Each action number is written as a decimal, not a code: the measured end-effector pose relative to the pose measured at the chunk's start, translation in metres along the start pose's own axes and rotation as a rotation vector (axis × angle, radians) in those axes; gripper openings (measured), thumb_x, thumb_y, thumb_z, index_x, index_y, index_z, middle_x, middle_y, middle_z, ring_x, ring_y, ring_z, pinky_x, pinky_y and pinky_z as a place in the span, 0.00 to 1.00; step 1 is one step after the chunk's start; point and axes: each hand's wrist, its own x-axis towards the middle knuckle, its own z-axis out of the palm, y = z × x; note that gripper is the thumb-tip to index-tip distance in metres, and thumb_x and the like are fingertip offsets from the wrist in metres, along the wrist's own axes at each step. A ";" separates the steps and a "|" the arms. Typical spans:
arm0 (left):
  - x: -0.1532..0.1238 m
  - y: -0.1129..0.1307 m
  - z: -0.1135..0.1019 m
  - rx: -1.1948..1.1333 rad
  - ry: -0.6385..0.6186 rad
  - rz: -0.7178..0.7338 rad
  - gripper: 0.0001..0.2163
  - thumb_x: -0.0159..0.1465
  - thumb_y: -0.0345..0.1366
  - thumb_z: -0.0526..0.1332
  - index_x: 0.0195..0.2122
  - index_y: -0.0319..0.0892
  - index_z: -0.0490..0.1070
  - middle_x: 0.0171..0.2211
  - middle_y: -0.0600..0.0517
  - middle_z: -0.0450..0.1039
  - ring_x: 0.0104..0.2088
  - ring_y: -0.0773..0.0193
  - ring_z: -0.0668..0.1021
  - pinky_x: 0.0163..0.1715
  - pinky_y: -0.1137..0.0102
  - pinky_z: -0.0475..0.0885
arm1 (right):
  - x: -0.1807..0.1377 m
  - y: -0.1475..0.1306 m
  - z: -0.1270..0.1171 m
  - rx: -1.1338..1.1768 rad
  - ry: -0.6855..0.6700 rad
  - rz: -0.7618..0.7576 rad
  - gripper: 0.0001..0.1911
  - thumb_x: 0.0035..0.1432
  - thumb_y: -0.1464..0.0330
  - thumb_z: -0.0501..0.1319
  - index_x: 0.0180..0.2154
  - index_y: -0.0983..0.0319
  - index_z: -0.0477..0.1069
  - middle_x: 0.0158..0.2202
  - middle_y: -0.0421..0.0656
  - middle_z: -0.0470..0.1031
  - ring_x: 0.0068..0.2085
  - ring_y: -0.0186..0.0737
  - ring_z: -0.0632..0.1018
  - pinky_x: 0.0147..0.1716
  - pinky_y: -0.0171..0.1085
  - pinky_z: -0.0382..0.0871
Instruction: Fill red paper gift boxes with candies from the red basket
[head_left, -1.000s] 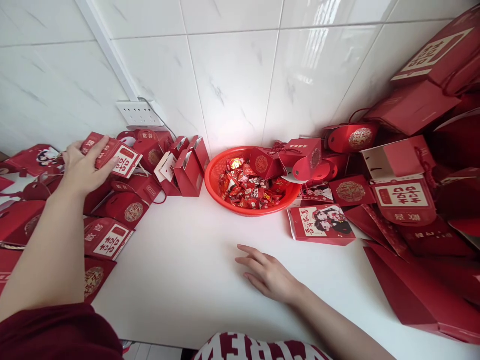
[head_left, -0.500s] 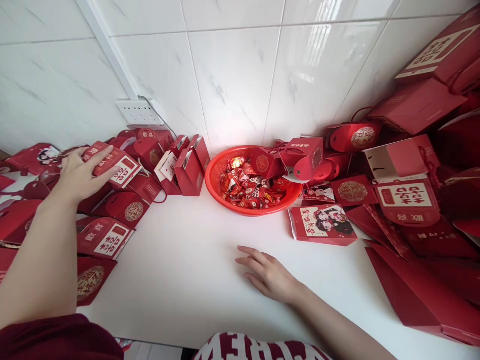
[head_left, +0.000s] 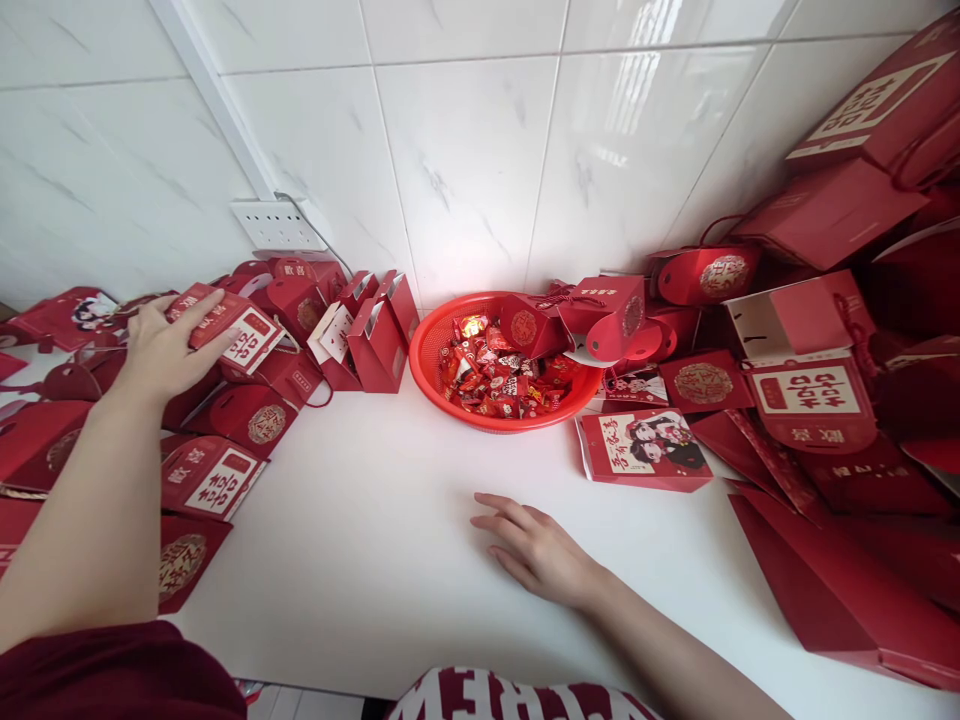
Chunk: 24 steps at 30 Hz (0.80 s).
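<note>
My left hand (head_left: 166,345) reaches to the far left and grips a red gift box with a white label (head_left: 229,330), which rests on top of a heap of similar red boxes (head_left: 217,440). My right hand (head_left: 536,545) lies flat on the white table (head_left: 375,560) with its fingers spread and nothing in it. A red round basket (head_left: 435,350) full of wrapped sweets stands behind it against the tiled wall.
Folded and flat red boxes and bags (head_left: 817,400) pile up along the right side, one printed with a cartoon couple (head_left: 649,450). Small red bags (head_left: 375,330) stand left of the basket. A white socket strip (head_left: 277,225) hangs on the wall.
My left hand has lowered the labelled box slightly onto the heap. My right hand has not moved.
</note>
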 end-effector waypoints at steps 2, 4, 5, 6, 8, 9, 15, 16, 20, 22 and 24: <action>-0.004 -0.001 0.004 -0.013 0.027 0.002 0.32 0.66 0.58 0.51 0.68 0.50 0.55 0.66 0.40 0.46 0.67 0.43 0.54 0.64 0.45 0.51 | 0.000 0.000 0.000 -0.002 -0.002 0.005 0.20 0.67 0.71 0.52 0.59 0.59 0.63 0.64 0.51 0.62 0.59 0.43 0.72 0.54 0.44 0.71; -0.009 -0.001 0.009 -0.005 0.035 0.016 0.32 0.66 0.57 0.51 0.68 0.50 0.55 0.66 0.41 0.47 0.66 0.45 0.54 0.64 0.46 0.50 | -0.001 0.000 0.000 -0.003 -0.003 0.010 0.20 0.67 0.71 0.52 0.59 0.59 0.63 0.64 0.51 0.62 0.57 0.43 0.73 0.54 0.44 0.71; -0.011 -0.001 0.011 0.006 0.030 0.026 0.31 0.66 0.56 0.51 0.68 0.49 0.56 0.66 0.41 0.47 0.66 0.45 0.55 0.64 0.47 0.50 | -0.001 0.000 0.000 -0.001 -0.003 0.010 0.20 0.67 0.71 0.52 0.59 0.59 0.63 0.64 0.51 0.62 0.57 0.43 0.73 0.54 0.43 0.71; -0.014 -0.001 0.013 0.019 0.026 0.037 0.31 0.66 0.56 0.51 0.68 0.49 0.56 0.65 0.41 0.47 0.66 0.46 0.55 0.64 0.47 0.50 | -0.001 0.000 0.000 0.000 -0.004 0.009 0.20 0.67 0.71 0.52 0.59 0.59 0.63 0.64 0.51 0.62 0.58 0.43 0.73 0.54 0.43 0.71; -0.016 -0.001 0.017 0.041 0.012 0.059 0.31 0.66 0.56 0.51 0.68 0.48 0.56 0.65 0.41 0.47 0.65 0.46 0.56 0.64 0.47 0.51 | -0.001 0.001 0.000 0.003 -0.005 0.005 0.20 0.67 0.70 0.52 0.59 0.59 0.63 0.64 0.51 0.63 0.59 0.43 0.72 0.54 0.43 0.70; -0.016 -0.002 0.018 0.050 0.001 0.067 0.32 0.66 0.57 0.50 0.68 0.49 0.55 0.64 0.41 0.48 0.65 0.46 0.56 0.63 0.47 0.52 | -0.001 0.001 0.001 0.004 -0.004 0.006 0.20 0.67 0.70 0.52 0.59 0.59 0.63 0.64 0.51 0.63 0.59 0.43 0.71 0.54 0.43 0.70; -0.005 -0.007 0.007 0.107 -0.091 0.033 0.33 0.65 0.59 0.50 0.68 0.51 0.54 0.63 0.41 0.49 0.64 0.44 0.56 0.62 0.44 0.53 | -0.001 0.000 0.000 0.014 -0.011 0.016 0.20 0.68 0.70 0.52 0.59 0.59 0.63 0.64 0.50 0.62 0.59 0.42 0.72 0.55 0.43 0.70; -0.003 -0.006 0.005 0.115 -0.100 0.026 0.33 0.65 0.59 0.50 0.68 0.51 0.54 0.63 0.41 0.49 0.64 0.44 0.56 0.62 0.44 0.53 | -0.001 0.000 0.000 0.015 -0.012 0.016 0.20 0.68 0.70 0.52 0.59 0.59 0.63 0.64 0.50 0.62 0.59 0.42 0.72 0.55 0.43 0.70; -0.002 -0.002 0.003 0.108 -0.204 -0.033 0.35 0.64 0.61 0.50 0.69 0.51 0.53 0.61 0.41 0.52 0.62 0.43 0.58 0.60 0.45 0.57 | -0.001 0.001 0.000 0.018 -0.009 0.019 0.20 0.67 0.70 0.52 0.59 0.59 0.63 0.64 0.51 0.63 0.59 0.42 0.71 0.55 0.44 0.70; -0.003 0.000 0.006 0.103 -0.234 -0.071 0.35 0.64 0.62 0.50 0.69 0.51 0.52 0.60 0.40 0.53 0.61 0.43 0.59 0.60 0.46 0.58 | -0.001 0.002 0.001 0.019 -0.007 0.019 0.20 0.67 0.70 0.52 0.59 0.59 0.63 0.64 0.51 0.63 0.60 0.42 0.71 0.55 0.44 0.70; -0.004 0.002 0.009 0.098 -0.219 -0.086 0.35 0.65 0.61 0.49 0.69 0.50 0.52 0.61 0.39 0.52 0.62 0.42 0.59 0.60 0.45 0.56 | -0.001 0.003 0.002 0.020 -0.006 0.018 0.20 0.67 0.70 0.53 0.59 0.59 0.63 0.64 0.51 0.63 0.60 0.43 0.71 0.55 0.44 0.70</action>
